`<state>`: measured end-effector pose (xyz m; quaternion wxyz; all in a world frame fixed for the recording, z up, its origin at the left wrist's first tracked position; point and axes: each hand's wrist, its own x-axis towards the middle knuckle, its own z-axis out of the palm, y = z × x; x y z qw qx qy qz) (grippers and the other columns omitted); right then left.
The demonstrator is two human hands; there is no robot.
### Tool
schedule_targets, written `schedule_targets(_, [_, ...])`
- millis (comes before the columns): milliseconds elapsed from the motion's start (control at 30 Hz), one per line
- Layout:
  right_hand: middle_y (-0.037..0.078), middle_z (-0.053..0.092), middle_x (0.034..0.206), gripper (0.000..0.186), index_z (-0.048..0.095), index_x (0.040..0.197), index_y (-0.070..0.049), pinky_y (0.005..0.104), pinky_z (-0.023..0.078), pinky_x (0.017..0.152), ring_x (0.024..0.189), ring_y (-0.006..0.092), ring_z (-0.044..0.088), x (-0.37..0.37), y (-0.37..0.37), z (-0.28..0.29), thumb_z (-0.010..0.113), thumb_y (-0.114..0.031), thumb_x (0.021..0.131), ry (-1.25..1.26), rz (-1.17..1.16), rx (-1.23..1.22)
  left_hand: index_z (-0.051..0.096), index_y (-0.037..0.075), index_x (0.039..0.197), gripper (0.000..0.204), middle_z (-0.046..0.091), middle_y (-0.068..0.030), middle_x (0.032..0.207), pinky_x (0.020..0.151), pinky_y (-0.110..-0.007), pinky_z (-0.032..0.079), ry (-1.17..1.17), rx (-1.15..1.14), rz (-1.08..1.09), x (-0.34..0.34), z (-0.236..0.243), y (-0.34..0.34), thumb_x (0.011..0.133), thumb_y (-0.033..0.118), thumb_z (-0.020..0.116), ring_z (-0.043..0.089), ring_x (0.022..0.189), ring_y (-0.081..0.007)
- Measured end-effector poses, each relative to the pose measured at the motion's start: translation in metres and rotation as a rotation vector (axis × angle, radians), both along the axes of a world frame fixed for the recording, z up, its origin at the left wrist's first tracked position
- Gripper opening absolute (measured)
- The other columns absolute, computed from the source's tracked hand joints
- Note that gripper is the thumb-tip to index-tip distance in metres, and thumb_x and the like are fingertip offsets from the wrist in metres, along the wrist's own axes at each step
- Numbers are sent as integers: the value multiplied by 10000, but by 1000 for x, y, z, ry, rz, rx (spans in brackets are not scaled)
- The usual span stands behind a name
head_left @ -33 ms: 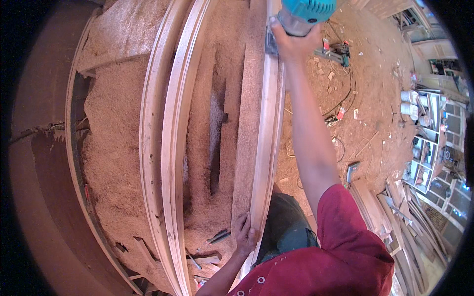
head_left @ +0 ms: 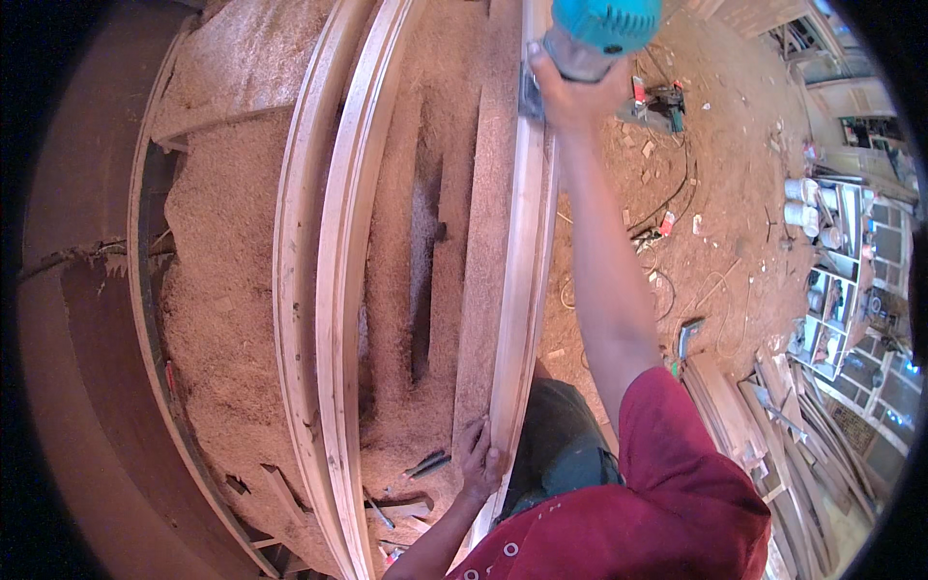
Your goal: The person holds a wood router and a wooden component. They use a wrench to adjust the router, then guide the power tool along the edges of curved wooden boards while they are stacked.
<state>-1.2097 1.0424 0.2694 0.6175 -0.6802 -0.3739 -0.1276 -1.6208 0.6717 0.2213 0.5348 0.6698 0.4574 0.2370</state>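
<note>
Reaching far forward, my right hand is wrapped round the lower body of a teal trim router. The router's dark flat base rests on a long pale wooden strip; its cutter is hidden. Close to my body, my left hand grips the near part of the same strip, fingers on its left side and thumb on top. Left of it lie a dark-handled tool and a slim blue pencil-like tool.
Two long grooved wooden strips run side by side to the left, over a bench covered in sawdust. On the floor at right lie a power tool, cords and offcuts. Stacked boards and a cluttered shelf stand farther right.
The router and my right hand have shifted slightly nearer along the strip. My left hand stays in place.
</note>
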Motion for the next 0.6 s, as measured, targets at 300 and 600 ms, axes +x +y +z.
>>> schedule_targets(300, [133,518,1268,944,250,1470,-112,443,442,1008,1137,284,549,-154,-205,-64,814,-175,716,300,283,-128,545,-74,1324,534,535,-264,1318,1032,-491,396,111,34,-22,-3,3,-3,914,258,629,517,1200,-411])
schedule_targets(600, [124,490,1317,811,335,1430,-37,416,417,1045,1206,262,499,-136,-194,-74,798,-202,784,426,266,-111,546,-68,1317,575,530,-262,1312,1002,-485,423,92,61,-51,1,3,-1,829,176,729,524,1182,-409])
